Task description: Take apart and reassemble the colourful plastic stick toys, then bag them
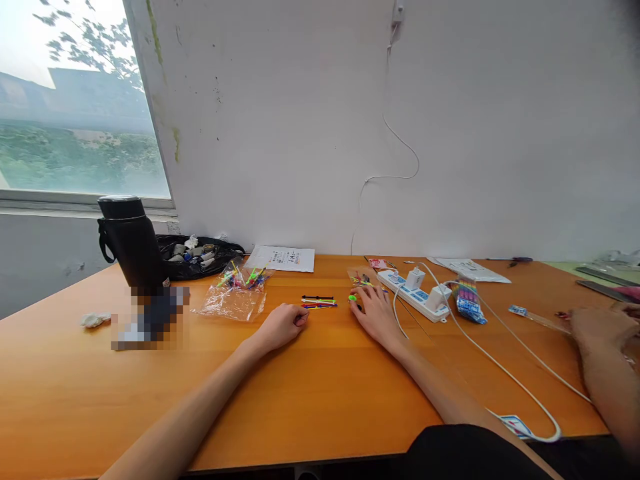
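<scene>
My left hand (pixel 283 325) rests on the orange table (pixel 310 380) in a loose fist, holding nothing visible. Just beyond it lies a short row of thin coloured sticks (pixel 319 302), black, green, yellow, red and blue. My right hand (pixel 374 311) lies flat on the table, fingers apart, with its fingertips at a small green piece (pixel 353 298) and a few more coloured sticks (pixel 361 281). A clear plastic bag (pixel 235 293) with more coloured sticks sits to the left of the row.
A black flask (pixel 131 243) and a black bag of odds (pixel 200 257) stand at the left. A white power strip (pixel 415 295) with chargers and cables lies right of my right hand. Papers (pixel 283 258) lie by the wall. Another person's hand (pixel 603 327) rests at the right edge.
</scene>
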The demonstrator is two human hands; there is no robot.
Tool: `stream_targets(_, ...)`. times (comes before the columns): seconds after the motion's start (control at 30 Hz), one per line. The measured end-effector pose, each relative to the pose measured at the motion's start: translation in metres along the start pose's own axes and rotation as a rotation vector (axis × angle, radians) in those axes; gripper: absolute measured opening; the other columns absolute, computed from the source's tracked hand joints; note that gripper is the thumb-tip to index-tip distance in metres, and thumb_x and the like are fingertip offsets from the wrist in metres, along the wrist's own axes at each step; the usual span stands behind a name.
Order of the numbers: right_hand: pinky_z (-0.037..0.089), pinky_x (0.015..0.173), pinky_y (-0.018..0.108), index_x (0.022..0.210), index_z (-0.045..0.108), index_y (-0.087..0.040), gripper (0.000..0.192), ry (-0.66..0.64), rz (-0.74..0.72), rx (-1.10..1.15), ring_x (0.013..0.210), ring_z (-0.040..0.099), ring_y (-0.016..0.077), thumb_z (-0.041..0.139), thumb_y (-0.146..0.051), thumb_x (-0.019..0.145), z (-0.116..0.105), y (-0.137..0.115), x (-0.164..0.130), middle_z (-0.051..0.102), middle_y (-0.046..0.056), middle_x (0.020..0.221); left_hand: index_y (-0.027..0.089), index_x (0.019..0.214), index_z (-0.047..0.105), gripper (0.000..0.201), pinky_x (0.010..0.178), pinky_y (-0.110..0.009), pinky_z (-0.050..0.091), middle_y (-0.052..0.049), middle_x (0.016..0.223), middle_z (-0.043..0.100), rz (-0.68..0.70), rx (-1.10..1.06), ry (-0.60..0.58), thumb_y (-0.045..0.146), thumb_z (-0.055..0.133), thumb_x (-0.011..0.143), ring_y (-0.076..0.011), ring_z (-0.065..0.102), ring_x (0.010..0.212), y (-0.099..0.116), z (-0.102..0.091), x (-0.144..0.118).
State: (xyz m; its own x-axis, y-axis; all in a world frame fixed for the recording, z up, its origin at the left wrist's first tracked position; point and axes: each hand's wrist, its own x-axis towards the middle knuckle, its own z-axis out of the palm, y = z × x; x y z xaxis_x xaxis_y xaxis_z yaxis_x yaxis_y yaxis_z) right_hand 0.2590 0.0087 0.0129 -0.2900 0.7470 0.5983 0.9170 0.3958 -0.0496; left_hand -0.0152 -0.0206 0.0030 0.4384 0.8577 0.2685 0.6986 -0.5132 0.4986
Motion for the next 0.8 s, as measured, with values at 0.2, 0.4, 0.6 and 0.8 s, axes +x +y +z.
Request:
stream_targets(0.2, 0.035, 0.100, 0.048, 0.119, 0.067, -0.025, 0.034, -0.095, -0.029, -0.043, 0.116, 0.048, 0.0306, 0.043, -0.035, 0.098, 0.0094, 0.0042, -0.0034, 0.065, 0.011, 0.119, 0.020, 0.063, 0.028, 0.021, 0.057, -0.029, 0.015, 0.004, 0.057, 0.030, -0.003, 0.000, -0.002, 0.009, 0.045, 0.068, -0.0132, 0.022, 0.058, 0.0010, -0.0014, -0.0004)
stream_targets(0.4, 0.035, 0.100, 0.047, 0.116, 0.069, -0.027, 0.031, -0.100, -0.054, -0.015, 0.116, 0.049, 0.0291, 0.045, -0.036, 0.098, 0.0111, 0.0046, -0.0038, 0.066, 0.009, 0.117, 0.020, 0.063, 0.028, 0.021, 0.057, -0.029, 0.015, 0.004, 0.056, 0.030, 0.015, -0.003, 0.007, 0.010, 0.045, 0.069, -0.0132, 0.022, 0.058, -0.0008, -0.0006, -0.0008)
stream_targets(0.6, 0.035, 0.100, 0.048, 0.113, 0.070, -0.027, 0.029, -0.106, -0.059, -0.007, 0.117, 0.049, 0.0293, 0.047, -0.033, 0.098, 0.0114, 0.0033, -0.0034, 0.066, 0.009, 0.116, 0.020, 0.064, 0.028, 0.020, 0.057, -0.029, 0.015, 0.004, 0.056, 0.030, 0.019, -0.006, 0.009, 0.010, 0.044, 0.069, -0.0132, 0.022, 0.058, -0.0010, -0.0004, -0.0002)
stream_targets(0.8, 0.038, 0.100, 0.046, 0.120, 0.067, -0.027, 0.033, -0.071, -0.069, 0.077, 0.117, 0.051, 0.0273, 0.042, -0.030, 0.100, 0.0060, -0.0017, 0.0008, 0.066, 0.008, 0.119, 0.020, 0.063, 0.027, 0.021, 0.057, -0.029, 0.015, 0.004, 0.056, 0.029, 0.017, -0.010, 0.008, 0.009, 0.044, 0.069, -0.0134, 0.022, 0.058, 0.0008, -0.0021, -0.0003)
